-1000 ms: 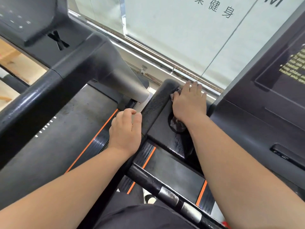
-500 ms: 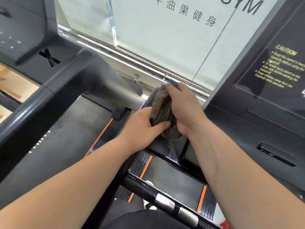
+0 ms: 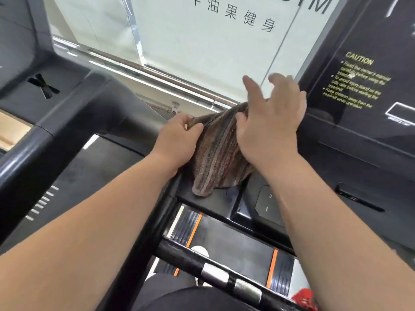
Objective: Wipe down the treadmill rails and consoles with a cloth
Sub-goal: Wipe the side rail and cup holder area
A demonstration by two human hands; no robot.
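Around: a glossy black treadmill console (image 3: 363,140) with yellow caution lettering is standing at right, a silver-plated black crossbar (image 3: 215,274) below.
Cloth: a brown striped terry cloth (image 3: 221,151) is hanging between our hands over the console's ledge.
Left hand (image 3: 177,140): fingers are pinching its edge.
Right hand (image 3: 271,122): fingers are spreading apart, thumb touching it.
Change: bunched before, it is fanning open.

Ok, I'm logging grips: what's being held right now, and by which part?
The left hand pinches the cloth at its upper left edge; the right hand rests open against its right side, gripping nothing.
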